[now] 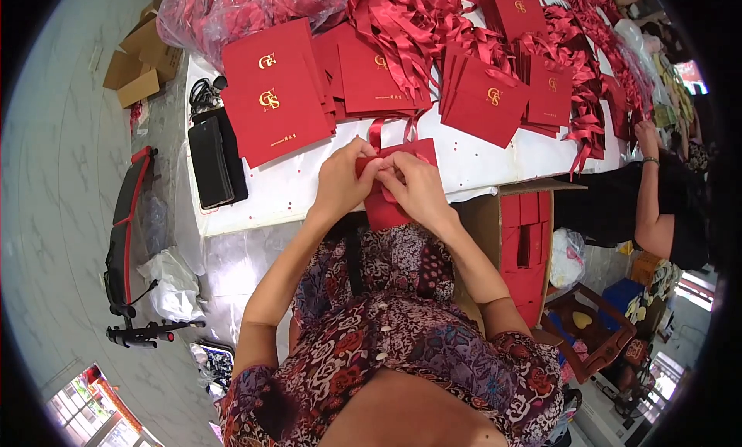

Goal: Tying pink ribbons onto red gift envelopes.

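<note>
A small red paper bag leans at the table's front edge, close to my body. My left hand is closed at the bag's opening, thumb and fingers pinched on its edge. Right beside it, my right hand is closed too, its fingertips meeting those of the left around a red ribbon. This ribbon loops up from the bag onto the white table. The exact pinch point is partly hidden by my fingers.
Stacks of flat red bags and a heap of red ribbons cover the white table. A black phone lies at left. An open carton of red pieces stands at right. Another person's arm reaches in at far right.
</note>
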Tool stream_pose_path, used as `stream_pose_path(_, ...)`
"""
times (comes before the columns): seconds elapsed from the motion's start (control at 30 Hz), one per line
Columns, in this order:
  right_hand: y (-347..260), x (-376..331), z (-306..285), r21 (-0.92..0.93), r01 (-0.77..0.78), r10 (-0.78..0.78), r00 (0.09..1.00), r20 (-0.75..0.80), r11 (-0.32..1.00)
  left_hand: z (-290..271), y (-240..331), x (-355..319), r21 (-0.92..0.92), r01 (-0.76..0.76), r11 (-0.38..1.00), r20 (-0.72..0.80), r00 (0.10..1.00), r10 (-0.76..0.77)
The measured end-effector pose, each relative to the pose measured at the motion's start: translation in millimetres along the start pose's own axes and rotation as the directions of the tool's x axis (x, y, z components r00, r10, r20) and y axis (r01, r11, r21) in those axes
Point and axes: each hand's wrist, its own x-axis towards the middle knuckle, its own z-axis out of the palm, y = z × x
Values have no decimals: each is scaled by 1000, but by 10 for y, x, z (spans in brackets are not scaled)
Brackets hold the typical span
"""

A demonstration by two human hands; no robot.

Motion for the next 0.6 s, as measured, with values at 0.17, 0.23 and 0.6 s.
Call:
stream_pose_path(0.17, -58, 162, -218, -127, 142, -147, 989, -30, 982, 9, -77, -4, 120, -198, 973, -98, 973, 210)
stream_pose_path(0.23, 4, 249, -244, -167, 144, -147, 989, -6, 975, 17, -6, -43, 105, -242, 965, -79, 965, 251)
stream_pose_path(0.6, 486, 422, -78, 241, -163, 88, 952, 294, 957, 7, 9, -27, 137, -449, 883, -54, 887, 459)
